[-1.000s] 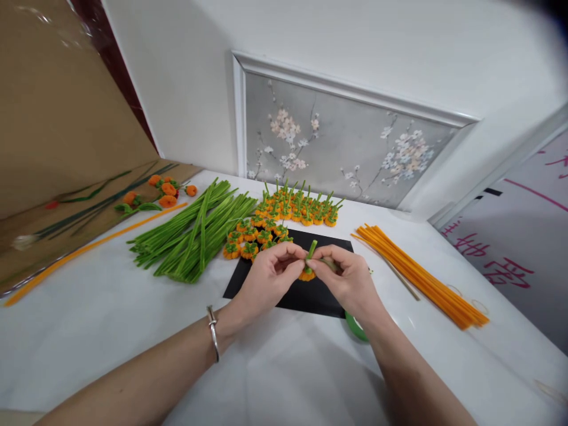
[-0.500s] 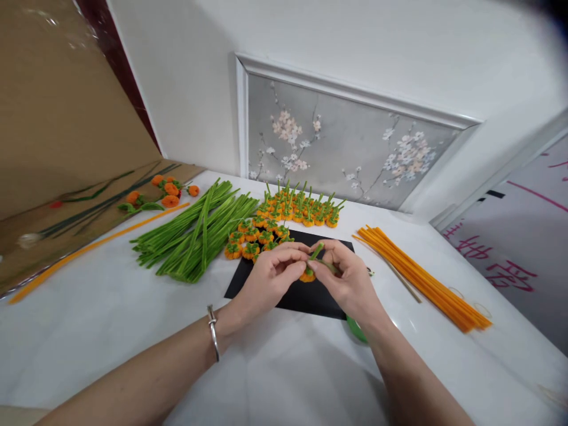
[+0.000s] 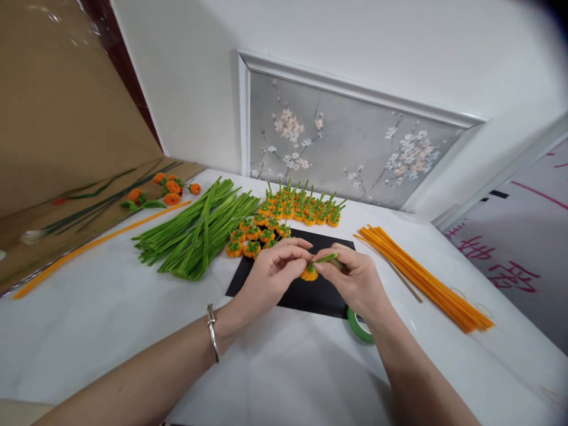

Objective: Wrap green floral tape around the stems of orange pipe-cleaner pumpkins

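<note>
Between my fingertips, over a black mat [image 3: 297, 300], is a small orange pipe-cleaner pumpkin [image 3: 309, 274] with a green stem [image 3: 327, 258]. My left hand [image 3: 277, 269] is closed, thumb and fingers pinching the pumpkin's near side from the left. On the other side my right hand [image 3: 355, 278] pinches the base of the stem, which slants to the right. Fingers hide part of the pumpkin. Several similar pumpkins with short green tops [image 3: 252, 236] sit on and beside the mat's left corner, and more with upright green stems [image 3: 306, 210] stand behind them.
Left of the mat lies a heap of green pipe cleaners [image 3: 195, 231], with one long orange strip [image 3: 102, 242] beyond it. Orange flowers [image 3: 172, 192] rest at the far left. A bundle of orange pipe cleaners [image 3: 426, 278] lies right. Green tape [image 3: 358, 328] sits by my right wrist.
The green stem has tipped over to the right from a more upright slant. My right hand has shifted slightly to the right, and more of the green tape roll shows.
</note>
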Demonstrator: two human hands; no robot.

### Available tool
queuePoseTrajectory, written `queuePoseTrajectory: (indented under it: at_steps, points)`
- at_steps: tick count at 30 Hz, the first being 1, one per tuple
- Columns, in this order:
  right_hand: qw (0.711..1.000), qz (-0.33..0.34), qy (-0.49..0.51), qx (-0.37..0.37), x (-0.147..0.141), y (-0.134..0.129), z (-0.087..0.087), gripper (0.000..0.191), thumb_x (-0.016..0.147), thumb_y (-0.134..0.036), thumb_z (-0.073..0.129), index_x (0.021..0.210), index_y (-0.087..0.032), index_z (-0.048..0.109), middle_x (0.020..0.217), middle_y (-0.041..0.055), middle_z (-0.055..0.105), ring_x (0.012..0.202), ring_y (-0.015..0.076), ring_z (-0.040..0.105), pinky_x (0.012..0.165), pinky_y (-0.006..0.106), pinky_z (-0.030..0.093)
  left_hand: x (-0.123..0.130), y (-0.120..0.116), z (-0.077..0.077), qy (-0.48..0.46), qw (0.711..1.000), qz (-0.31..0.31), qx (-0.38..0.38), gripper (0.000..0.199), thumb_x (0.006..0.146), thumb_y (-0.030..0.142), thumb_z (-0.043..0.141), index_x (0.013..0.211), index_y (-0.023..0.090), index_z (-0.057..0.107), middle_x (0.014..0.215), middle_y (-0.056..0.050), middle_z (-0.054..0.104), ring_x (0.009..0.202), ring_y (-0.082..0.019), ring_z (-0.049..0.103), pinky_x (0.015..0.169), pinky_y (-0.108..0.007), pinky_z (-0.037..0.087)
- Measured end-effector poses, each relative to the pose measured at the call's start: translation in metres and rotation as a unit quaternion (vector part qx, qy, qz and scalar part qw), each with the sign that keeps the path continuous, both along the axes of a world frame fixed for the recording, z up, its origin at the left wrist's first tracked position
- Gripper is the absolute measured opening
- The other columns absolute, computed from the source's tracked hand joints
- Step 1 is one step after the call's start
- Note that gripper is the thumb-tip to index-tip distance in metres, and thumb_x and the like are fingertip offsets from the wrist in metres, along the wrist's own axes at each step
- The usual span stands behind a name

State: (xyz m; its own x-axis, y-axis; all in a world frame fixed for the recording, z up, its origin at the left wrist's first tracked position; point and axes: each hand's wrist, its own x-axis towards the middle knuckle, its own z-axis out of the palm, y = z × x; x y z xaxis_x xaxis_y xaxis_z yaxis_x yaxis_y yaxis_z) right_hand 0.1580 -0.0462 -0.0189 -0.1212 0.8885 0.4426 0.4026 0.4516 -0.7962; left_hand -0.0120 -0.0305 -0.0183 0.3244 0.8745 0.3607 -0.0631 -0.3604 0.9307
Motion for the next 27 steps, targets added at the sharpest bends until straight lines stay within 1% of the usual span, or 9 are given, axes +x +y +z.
queuePoseTrajectory:
  at_steps: [5, 7, 10, 12, 14, 16, 19, 23, 27]
  points:
    - [0.997, -0.033, -0.064, 0.016, 0.000, 0.000, -0.001, 0.012, 0.084, -0.025, 0.059, 0.078, -0.018, 0.067, 0.068, -0.0003, 0.056, 0.057, 0.0108, 0.043, 0.050, 0.024, 0.032, 0.003, -0.004, 0.000, -0.031, 0.999, -0.014, -0.013, 0.007, 0.082, 0.017, 0.055, 0.087, 0.017, 0.059, 0.106, -0.008, 0.060, 0.097, -0.019, 0.060, 0.083, -0.031, 0.049]
    - [0.994, -0.051, -0.094, 0.036, -0.001, -0.001, -0.002, 0.014, 0.085, -0.024, 0.057, 0.075, -0.018, 0.064, 0.068, 0.0006, 0.057, 0.058, 0.0116, 0.045, 0.052, 0.024, 0.033, 0.003, -0.005, -0.001, -0.028, 0.999, -0.023, 0.000, 0.005, 0.084, 0.020, 0.055, 0.088, 0.018, 0.056, 0.110, -0.009, 0.058, 0.100, -0.020, 0.060, 0.084, -0.031, 0.049]
    - [0.985, -0.074, -0.142, 0.071, -0.005, -0.002, -0.005, 0.014, 0.083, -0.019, 0.053, 0.070, -0.018, 0.060, 0.068, 0.0014, 0.057, 0.060, 0.0130, 0.048, 0.055, 0.025, 0.035, 0.002, -0.004, -0.002, 0.030, 0.998, -0.004, 0.052, 0.010, 0.083, 0.024, 0.060, 0.090, 0.018, 0.057, 0.116, -0.011, 0.056, 0.110, -0.023, 0.055, 0.085, -0.032, 0.049]
    - [0.978, -0.077, -0.171, 0.090, -0.008, -0.003, -0.007, 0.013, 0.080, -0.013, 0.051, 0.072, -0.018, 0.059, 0.070, 0.0020, 0.057, 0.062, 0.0139, 0.050, 0.056, 0.026, 0.035, 0.003, -0.002, -0.004, 0.079, 0.994, 0.029, 0.076, 0.013, 0.080, 0.026, 0.065, 0.088, 0.019, 0.058, 0.112, -0.010, 0.057, 0.109, -0.023, 0.054, 0.081, -0.030, 0.049]
    - [0.971, -0.084, -0.197, 0.105, -0.013, -0.003, -0.010, 0.014, 0.078, -0.010, 0.049, 0.070, -0.018, 0.057, 0.068, 0.0015, 0.056, 0.061, 0.0137, 0.049, 0.056, 0.026, 0.033, 0.003, 0.001, -0.007, 0.107, 0.990, 0.049, 0.074, 0.012, 0.080, 0.027, 0.064, 0.081, 0.018, 0.057, 0.101, -0.008, 0.059, 0.098, -0.020, 0.057, 0.075, -0.029, 0.049]
    - [0.965, -0.096, -0.214, 0.116, -0.017, -0.003, -0.011, 0.017, 0.076, -0.010, 0.048, 0.063, -0.019, 0.051, 0.062, -0.0004, 0.051, 0.056, 0.0125, 0.043, 0.053, 0.026, 0.030, 0.003, 0.004, -0.010, 0.112, 0.991, 0.046, 0.058, 0.014, 0.083, 0.028, 0.061, 0.075, 0.018, 0.054, 0.088, -0.005, 0.059, 0.083, -0.017, 0.057, 0.068, -0.027, 0.048]
    - [0.972, -0.101, -0.193, 0.085, -0.021, -0.003, -0.012, 0.021, 0.077, -0.014, 0.051, 0.057, -0.020, 0.047, 0.054, -0.0035, 0.042, 0.049, 0.0106, 0.035, 0.049, 0.025, 0.027, 0.003, 0.006, -0.012, 0.105, 0.993, 0.034, 0.042, 0.018, 0.087, 0.027, 0.054, 0.071, 0.018, 0.052, 0.074, -0.001, 0.054, 0.068, -0.013, 0.052, 0.060, -0.024, 0.043]
    - [0.989, -0.097, -0.112, -0.005, -0.023, -0.004, -0.010, 0.014, 0.078, -0.024, 0.057, 0.065, -0.019, 0.061, 0.050, -0.0053, 0.041, 0.047, 0.0094, 0.034, 0.046, 0.023, 0.028, 0.003, 0.005, -0.009, 0.103, 0.991, 0.058, 0.060, 0.020, 0.088, 0.024, 0.051, 0.069, 0.018, 0.049, 0.069, 0.002, 0.047, 0.065, -0.012, 0.045, 0.059, -0.024, 0.038]
    - [0.995, -0.063, -0.043, -0.056, -0.022, -0.004, -0.008, 0.015, 0.078, -0.028, 0.059, 0.071, -0.016, 0.066, 0.051, -0.0049, 0.042, 0.048, 0.0086, 0.033, 0.045, 0.022, 0.027, 0.003, 0.005, -0.005, 0.092, 0.994, 0.055, 0.033, 0.021, 0.089, 0.025, 0.049, 0.069, 0.018, 0.046, 0.067, 0.003, 0.043, 0.062, -0.011, 0.041, 0.057, -0.024, 0.034]
